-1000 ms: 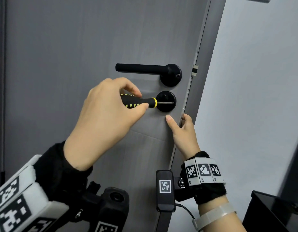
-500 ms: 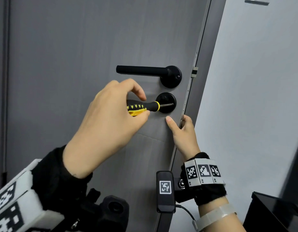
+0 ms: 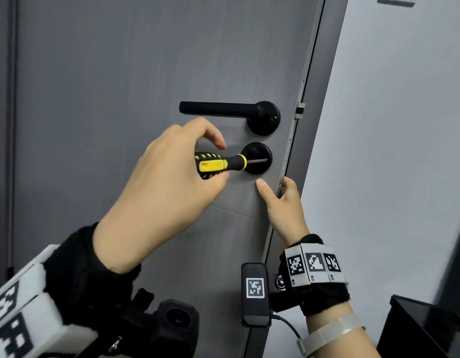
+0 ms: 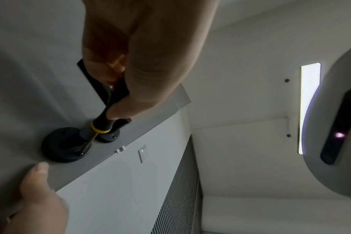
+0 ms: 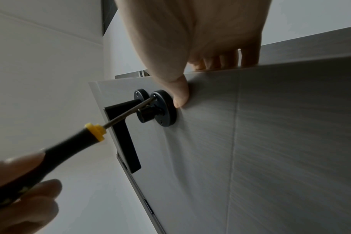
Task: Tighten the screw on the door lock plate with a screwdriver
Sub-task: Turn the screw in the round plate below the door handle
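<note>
On the grey door (image 3: 136,104), below the lever handle (image 3: 218,109), a round black lock plate (image 3: 258,166) is mounted near the door's free edge. The screwdriver (image 3: 218,164), with a black and yellow grip, is held by the left hand (image 3: 167,187): thumb and fingers are curled round the grip. Its metal shaft (image 5: 130,111) is laid almost level and reaches across the plate; the tip is set against the plate's face near its rim, as seen from the right wrist. The screw itself is too small to be made out under the tip. A small knob (image 5: 148,114) projects from the middle of the plate, just beside the shaft.

The door edge is gripped by the right hand (image 3: 285,205), just below the plate: the thumb (image 5: 179,93) is pressed flat on the door face, close to the plate's rim, and the fingers (image 5: 220,61) are wrapped round the edge onto the far side.

A pale wall (image 3: 404,151) is seen right of the door.
</note>
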Demonstrator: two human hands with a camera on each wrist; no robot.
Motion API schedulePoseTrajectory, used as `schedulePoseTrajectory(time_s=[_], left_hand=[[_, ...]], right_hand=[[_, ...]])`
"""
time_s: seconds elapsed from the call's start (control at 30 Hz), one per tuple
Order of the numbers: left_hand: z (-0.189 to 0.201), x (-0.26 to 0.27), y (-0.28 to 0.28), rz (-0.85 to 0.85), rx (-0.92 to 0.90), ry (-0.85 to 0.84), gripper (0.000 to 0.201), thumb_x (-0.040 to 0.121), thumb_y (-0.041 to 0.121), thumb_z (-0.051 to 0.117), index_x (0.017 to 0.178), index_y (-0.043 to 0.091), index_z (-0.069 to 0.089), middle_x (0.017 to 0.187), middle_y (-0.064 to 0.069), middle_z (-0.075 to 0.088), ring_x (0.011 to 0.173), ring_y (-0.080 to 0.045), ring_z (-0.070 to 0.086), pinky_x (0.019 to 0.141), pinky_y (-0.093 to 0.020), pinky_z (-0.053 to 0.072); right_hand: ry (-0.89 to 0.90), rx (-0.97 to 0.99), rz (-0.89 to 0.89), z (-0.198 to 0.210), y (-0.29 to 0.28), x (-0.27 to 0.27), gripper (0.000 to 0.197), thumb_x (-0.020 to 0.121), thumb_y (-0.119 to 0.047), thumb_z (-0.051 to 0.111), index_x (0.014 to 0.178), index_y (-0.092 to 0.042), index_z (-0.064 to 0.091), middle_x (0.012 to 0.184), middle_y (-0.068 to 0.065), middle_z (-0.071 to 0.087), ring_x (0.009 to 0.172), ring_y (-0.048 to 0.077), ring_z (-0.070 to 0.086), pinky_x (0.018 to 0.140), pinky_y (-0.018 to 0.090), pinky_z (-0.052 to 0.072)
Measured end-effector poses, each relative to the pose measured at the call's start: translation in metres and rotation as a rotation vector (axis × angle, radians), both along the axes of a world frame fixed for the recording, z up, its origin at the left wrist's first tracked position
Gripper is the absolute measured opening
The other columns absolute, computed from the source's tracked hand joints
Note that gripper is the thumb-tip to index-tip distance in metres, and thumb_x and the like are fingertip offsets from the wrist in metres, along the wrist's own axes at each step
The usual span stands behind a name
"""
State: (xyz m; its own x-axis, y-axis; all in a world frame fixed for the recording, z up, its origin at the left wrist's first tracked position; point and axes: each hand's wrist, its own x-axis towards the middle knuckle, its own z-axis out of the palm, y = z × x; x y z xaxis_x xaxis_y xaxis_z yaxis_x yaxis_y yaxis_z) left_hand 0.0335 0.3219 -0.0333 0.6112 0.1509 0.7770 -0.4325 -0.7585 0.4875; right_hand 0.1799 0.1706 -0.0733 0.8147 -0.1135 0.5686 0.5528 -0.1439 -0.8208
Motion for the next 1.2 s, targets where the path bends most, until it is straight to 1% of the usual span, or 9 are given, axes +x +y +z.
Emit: schedulePoseTrajectory(time_s=[0.23,0.33,0.43,0.53,0.6,0.7,0.83,0.97,1.2], left_hand=[[0.007,-0.002,-0.002,-0.017,-0.077,0.06,0.048,0.083,0.067,0.031,0.087,0.03,0.062,0.048,0.004,0.061,0.047,-0.01,0.05,0.05,-0.029,0.033],[0.004,-0.003,0.0,0.024,0.018,0.024,0.012,0.088,0.043,0.049,0.096,0.036,0.053,0.053,0.003,0.052,0.051,-0.011,0.046,0.049,-0.03,0.031],[0.001,-0.001,0.004,-0.061,0.014,0.068,0.028,0.081,0.028,0.066,0.103,0.038,0.052,0.074,0.004,0.052,0.064,-0.009,0.048,0.053,-0.025,0.033],[0.002,0.002,0.003,-0.045,-0.08,0.091,0.036,0.072,0.06,0.062,0.098,0.037,0.055,0.077,0.008,0.056,0.067,-0.008,0.049,0.054,-0.025,0.033],[0.003,0.002,0.0,-0.026,-0.069,0.133,0.052,0.071,0.076,0.038,0.092,0.033,0.057,0.063,0.004,0.064,0.058,-0.006,0.052,0.052,-0.029,0.035],[0.001,0.004,-0.001,0.036,-0.023,0.09,0.048,0.09,0.059,0.027,0.091,0.023,0.059,0.058,-0.001,0.063,0.058,-0.019,0.057,0.054,-0.034,0.04],[-0.004,0.003,-0.001,0.08,-0.035,0.024,0.01,0.087,0.04,0.051,0.091,0.032,0.053,0.067,0.006,0.061,0.063,-0.013,0.055,0.055,-0.031,0.036],[0.0,0.004,-0.002,-0.026,-0.118,-0.055,0.02,0.074,0.028,0.072,0.09,0.031,0.059,0.074,0.008,0.057,0.069,-0.009,0.053,0.057,-0.025,0.039],[0.005,0.0,-0.007,0.001,-0.075,0.025,0.05,0.085,0.065,0.027,0.09,0.027,0.059,0.057,0.0,0.066,0.055,-0.008,0.057,0.054,-0.029,0.04]], right_hand=[[-0.01,-0.019,-0.017,-0.001,0.0,0.0,0.051,0.087,-0.028,0.061,0.128,-0.003,0.045,0.123,0.008,0.058,0.11,0.018,0.055,0.094,0.026,0.042],[-0.006,-0.023,-0.012,-0.001,-0.001,0.002,0.052,0.087,-0.028,0.061,0.129,-0.002,0.044,0.113,0.002,0.055,0.102,0.013,0.052,0.083,0.018,0.043],[0.001,-0.03,-0.006,-0.001,-0.001,0.004,0.051,0.087,-0.028,0.06,0.128,-0.002,0.045,0.108,-0.001,0.053,0.097,0.011,0.05,0.071,0.005,0.039],[0.001,-0.031,-0.005,-0.001,-0.002,0.004,0.05,0.088,-0.028,0.06,0.128,-0.002,0.045,0.101,-0.006,0.053,0.089,0.007,0.051,0.064,-0.003,0.038],[-0.002,-0.029,-0.006,-0.002,-0.002,0.003,0.05,0.088,-0.028,0.06,0.128,-0.002,0.045,0.098,-0.008,0.054,0.087,0.005,0.052,0.064,-0.003,0.038],[-0.004,-0.03,-0.007,-0.001,-0.002,0.001,0.051,0.088,-0.029,0.059,0.129,-0.003,0.044,0.102,-0.006,0.054,0.091,0.007,0.052,0.07,0.002,0.038],[-0.008,-0.015,-0.011,-0.001,-0.001,-0.001,0.051,0.088,-0.028,0.06,0.13,-0.004,0.044,0.119,0.006,0.058,0.108,0.018,0.055,0.086,0.019,0.044],[-0.012,-0.004,0.005,-0.001,0.0,-0.001,0.052,0.087,-0.027,0.06,0.13,-0.002,0.043,0.118,0.005,0.057,0.107,0.016,0.055,0.094,0.027,0.042],[-0.02,0.003,0.016,0.0,0.0,0.0,0.047,0.088,-0.026,0.06,0.127,-0.003,0.045,0.115,0.003,0.058,0.103,0.014,0.056,0.083,0.02,0.045]])
